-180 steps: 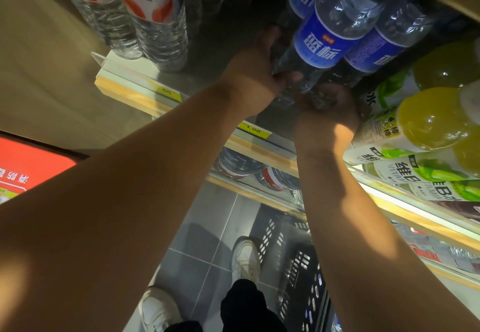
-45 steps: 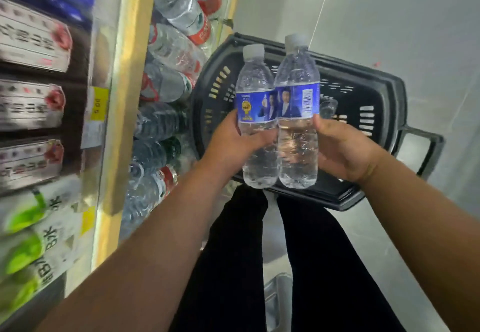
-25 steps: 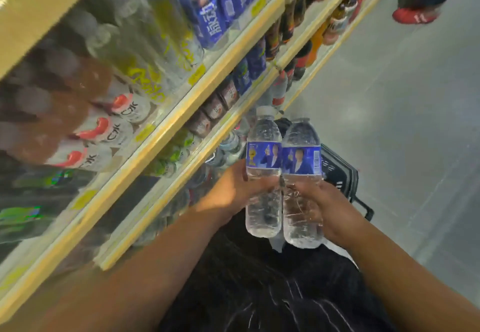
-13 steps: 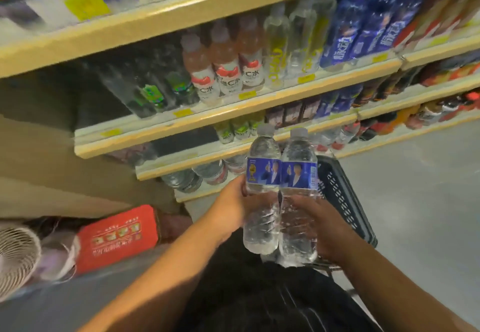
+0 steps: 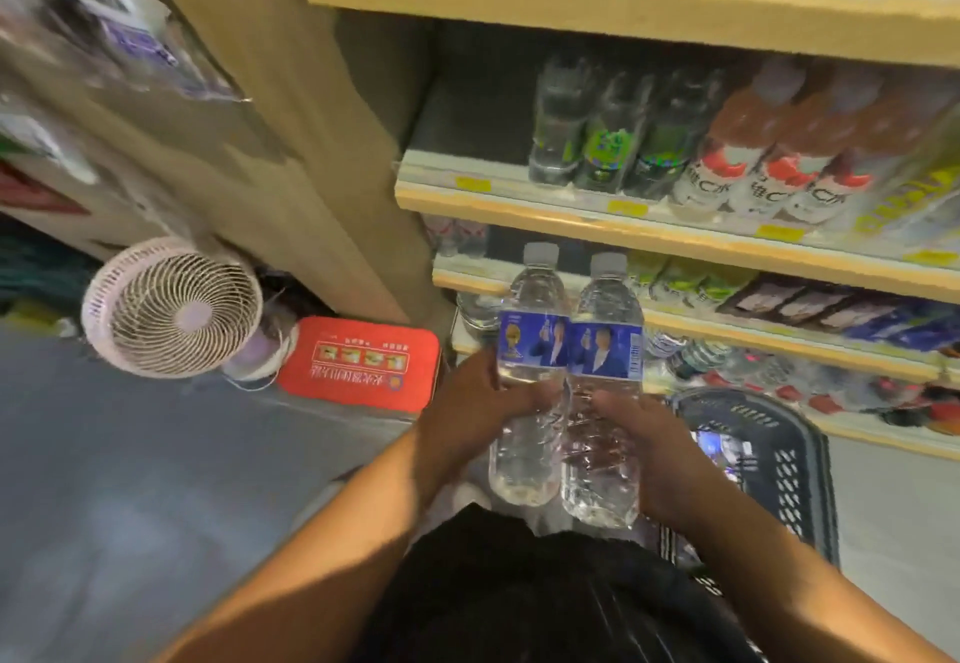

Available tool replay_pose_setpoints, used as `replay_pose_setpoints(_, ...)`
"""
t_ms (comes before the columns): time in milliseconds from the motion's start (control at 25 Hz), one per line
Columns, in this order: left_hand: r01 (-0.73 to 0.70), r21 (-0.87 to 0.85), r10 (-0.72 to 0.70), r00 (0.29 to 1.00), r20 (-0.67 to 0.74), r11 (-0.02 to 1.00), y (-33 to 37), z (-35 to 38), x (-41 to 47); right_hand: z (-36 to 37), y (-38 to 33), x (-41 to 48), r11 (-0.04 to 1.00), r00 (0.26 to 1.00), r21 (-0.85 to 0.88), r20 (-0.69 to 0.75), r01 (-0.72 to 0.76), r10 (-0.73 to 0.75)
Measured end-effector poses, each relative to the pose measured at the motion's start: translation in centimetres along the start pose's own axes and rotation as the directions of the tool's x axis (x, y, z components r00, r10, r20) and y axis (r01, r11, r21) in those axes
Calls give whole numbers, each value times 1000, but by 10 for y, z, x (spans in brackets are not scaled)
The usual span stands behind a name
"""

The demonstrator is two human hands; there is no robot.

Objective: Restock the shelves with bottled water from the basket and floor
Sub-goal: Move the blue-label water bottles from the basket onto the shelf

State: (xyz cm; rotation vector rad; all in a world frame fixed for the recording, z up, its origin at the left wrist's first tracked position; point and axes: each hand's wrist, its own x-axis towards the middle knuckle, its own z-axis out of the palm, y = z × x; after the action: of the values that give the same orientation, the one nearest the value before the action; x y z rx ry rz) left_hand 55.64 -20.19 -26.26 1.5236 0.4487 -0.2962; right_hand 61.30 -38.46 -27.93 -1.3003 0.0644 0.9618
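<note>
Two clear water bottles with blue labels and white caps stand upright side by side in front of me. My left hand [image 5: 470,410] grips the left bottle [image 5: 530,340] by its lower half. My right hand [image 5: 647,447] grips the right bottle [image 5: 605,350] the same way. The bottles touch each other. Behind them rise the yellow-edged shelves [image 5: 597,223] stocked with drinks. The black plastic basket [image 5: 779,460] sits on the floor at the lower right, with more bottles inside it.
A small pink fan [image 5: 171,306] and a red box [image 5: 361,363] lie on the grey floor at the left, beside a beige shelf end panel [image 5: 291,106]. The shelf at upper middle has a bare stretch [image 5: 467,137] left of green-labelled bottles [image 5: 605,135].
The view has swung left and closer to the shelf end. Both hands hold the two bottles together as before, now nearer the lower shelves; the fan and red box show fully.
</note>
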Motion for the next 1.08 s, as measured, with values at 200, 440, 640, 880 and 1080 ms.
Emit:
replay_pose_setpoints(200, -3, -84, -3, 997, -76, 996, -16, -59, -4, 53, 5, 35, 998, 998, -34, 36, -45, 47)
replay_pose_setpoints(440, 23, -211, -55, 988, -147, 977, -51, -82, 23, 50, 16, 89, 969, 983, -173, 23, -176, 183)
replay_pose_setpoints(640, 57, -262, -124, 961, -246, 963, -106, -77, 71, 23, 47, 144, 959, 969, -146, 15, -243, 248)
replay_pose_setpoints(880, 127, -297, -221, 925, -309, 946, -187, -60, 140, -25, 106, 217, 930, 950, -195, -46, -312, 309)
replay_pose_setpoints(1080, 138, -280, -236, 906, -352, 950, -232, -49, 201, -69, 139, 273, 918, 942, -215, -37, -334, 334)
